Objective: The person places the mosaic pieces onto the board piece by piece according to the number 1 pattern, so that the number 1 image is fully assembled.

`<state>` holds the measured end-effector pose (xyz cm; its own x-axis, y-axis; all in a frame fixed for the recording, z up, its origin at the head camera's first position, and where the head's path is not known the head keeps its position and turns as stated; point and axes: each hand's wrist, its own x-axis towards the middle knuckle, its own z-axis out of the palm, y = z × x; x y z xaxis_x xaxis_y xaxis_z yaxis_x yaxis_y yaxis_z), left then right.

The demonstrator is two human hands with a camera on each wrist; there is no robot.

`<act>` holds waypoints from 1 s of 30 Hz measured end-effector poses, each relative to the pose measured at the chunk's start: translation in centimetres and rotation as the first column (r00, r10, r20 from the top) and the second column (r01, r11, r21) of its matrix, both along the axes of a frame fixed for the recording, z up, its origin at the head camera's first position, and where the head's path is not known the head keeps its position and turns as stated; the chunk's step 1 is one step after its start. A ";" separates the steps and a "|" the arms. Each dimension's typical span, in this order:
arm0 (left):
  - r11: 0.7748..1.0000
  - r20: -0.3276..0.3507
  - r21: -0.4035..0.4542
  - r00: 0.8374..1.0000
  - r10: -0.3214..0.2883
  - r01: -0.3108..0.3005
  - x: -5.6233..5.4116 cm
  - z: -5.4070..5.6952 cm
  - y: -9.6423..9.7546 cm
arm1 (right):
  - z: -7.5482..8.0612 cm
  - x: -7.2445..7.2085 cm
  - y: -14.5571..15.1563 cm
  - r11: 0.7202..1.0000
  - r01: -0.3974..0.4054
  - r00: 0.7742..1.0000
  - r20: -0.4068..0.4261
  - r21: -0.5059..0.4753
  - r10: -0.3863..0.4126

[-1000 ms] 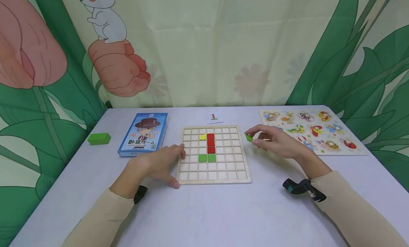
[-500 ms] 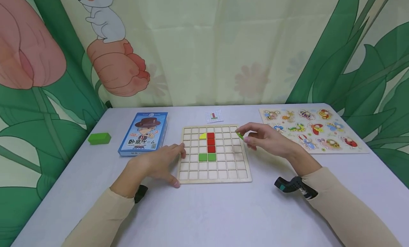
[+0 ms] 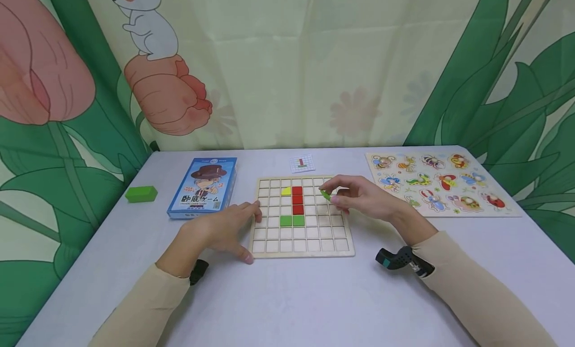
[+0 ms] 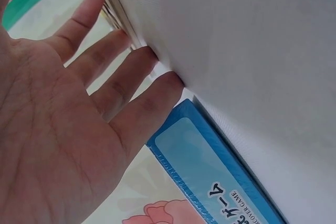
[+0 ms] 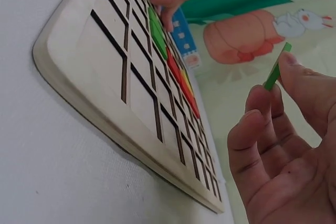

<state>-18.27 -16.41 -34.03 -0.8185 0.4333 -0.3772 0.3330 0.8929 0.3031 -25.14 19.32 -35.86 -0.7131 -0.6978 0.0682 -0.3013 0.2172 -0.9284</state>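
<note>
A wooden grid board [image 3: 330,244] lies mid-table. Set in its squares are a column of red tiles [image 3: 297,199], a yellow tile [image 3: 286,191] with a slanted corner to their left, and two green tiles [image 3: 285,220] below. My left hand [image 3: 222,228] rests at the board's left edge, fingers spread, thumb by the near corner. Between thumb and fingertips my right hand [image 3: 361,197] pinches a thin green tile [image 5: 277,68], held tilted over the upper right squares. In the right wrist view that tile shows edge-on.
Behind the board lies a small grid card [image 3: 302,163] with a red and green pattern. A blue game box [image 3: 204,187] and a green block [image 3: 141,193] stand left. An insect picture board [image 3: 442,179] lies at the back right, beside my right hand.
My right hand has moved left with the green tile, from beside the board to over its upper right squares. The left hand stays at the board's edge.
</note>
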 end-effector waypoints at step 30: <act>1.000 0.001 0.011 1.000 -0.009 0.009 -0.2 -0.2 -0.2 | -1.1 0.1 -3.5 0.961 -0.101 0.988 -0.090 0.257 0.128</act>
<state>-18.46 -16.58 -34.23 -0.8142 0.4446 -0.3734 0.3406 0.8866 0.3129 -25.06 15.80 -36.96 -0.6257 -0.7785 -0.0497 -0.4306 0.3978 -0.8102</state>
